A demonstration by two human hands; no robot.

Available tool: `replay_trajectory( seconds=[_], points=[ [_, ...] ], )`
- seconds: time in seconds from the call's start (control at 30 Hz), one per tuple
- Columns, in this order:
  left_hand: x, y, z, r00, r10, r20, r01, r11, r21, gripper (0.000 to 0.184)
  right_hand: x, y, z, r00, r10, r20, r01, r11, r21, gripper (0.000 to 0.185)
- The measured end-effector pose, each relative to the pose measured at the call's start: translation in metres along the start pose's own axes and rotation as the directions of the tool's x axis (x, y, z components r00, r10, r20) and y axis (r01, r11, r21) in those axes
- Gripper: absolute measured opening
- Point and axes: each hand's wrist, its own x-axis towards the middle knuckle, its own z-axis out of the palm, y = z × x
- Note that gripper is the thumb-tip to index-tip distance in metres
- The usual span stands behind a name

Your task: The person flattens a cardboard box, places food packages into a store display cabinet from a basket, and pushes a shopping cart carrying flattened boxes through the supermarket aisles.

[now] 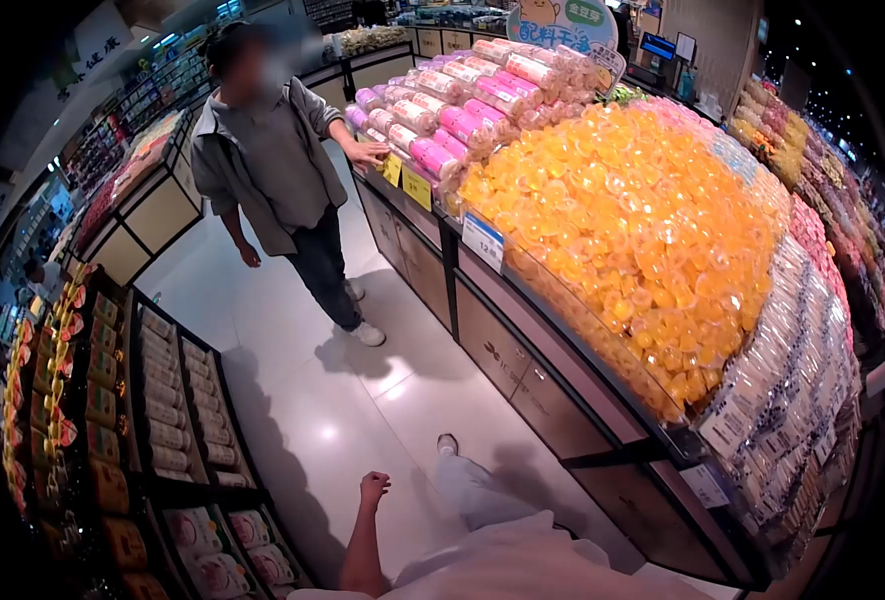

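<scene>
My left hand (374,487) hangs over the pale tiled floor at the lower middle, its fingers loosely bent and a little apart, with nothing visible in it. It touches nothing and lies nearest to the shelf unit on the left. My right hand is outside the view. To the right, a long sloping counter bears a big heap of orange wrapped sweets (632,240). Pink and white cylindrical packs (462,125) are piled at its far end, and silvery packets (782,400) lie at the near right.
Another person (272,150) in a grey jacket stands ahead in the aisle, one hand at the counter edge near yellow price tags (415,188). A shelf unit with white packages (167,412) borders the aisle on the left. Pale floor (307,400) runs between shelf and counter.
</scene>
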Motion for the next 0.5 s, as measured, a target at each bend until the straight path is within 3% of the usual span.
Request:
replay_trajectory(
  seconds=[0.07,0.17,0.23,0.27,0.33,0.4,0.47,0.5],
  points=[
    [0.045,0.009,-0.001,0.997,0.009,0.076,-0.026,0.975,0.220,0.011,0.031,-0.059,0.016,0.999,-0.032,0.025,0.032,0.999,-0.025,0.024],
    [0.078,0.026,-0.013,0.990,0.034,0.138,-0.093,0.889,0.448,0.015,0.073,-0.160,0.030,0.994,-0.108,0.035,0.109,0.993,-0.032,0.024],
    [0.089,0.047,-0.035,0.987,0.090,0.136,-0.151,0.823,0.547,0.026,0.076,-0.256,0.026,0.972,-0.233,-0.026,0.234,0.958,0.168,0.024],
    [0.093,0.055,-0.044,0.998,-0.019,0.065,-0.015,0.880,0.475,0.031,0.057,-0.316,0.021,0.942,-0.325,-0.077,0.333,0.896,0.293,0.025],
    [0.111,0.069,-0.062,0.977,-0.210,0.027,0.186,0.915,0.357,0.038,-0.044,-0.471,-0.009,0.778,-0.597,-0.196,0.620,0.680,0.391,0.014],
    [0.140,0.069,-0.092,0.897,-0.418,0.143,0.331,0.851,0.408,0.038,-0.112,-0.561,-0.033,0.599,-0.765,-0.237,0.797,0.599,0.081,0.010],
    [0.164,0.089,-0.108,0.844,-0.513,0.154,0.313,0.706,0.635,0.035,-0.180,-0.615,-0.051,0.255,-0.937,-0.240,0.964,0.267,-0.016,0.015],
    [0.169,0.122,-0.110,0.852,-0.499,0.161,0.205,0.599,0.774,0.032,-0.212,-0.632,-0.058,0.102,-0.955,-0.279,0.994,0.109,-0.010,0.020]
  ],
)
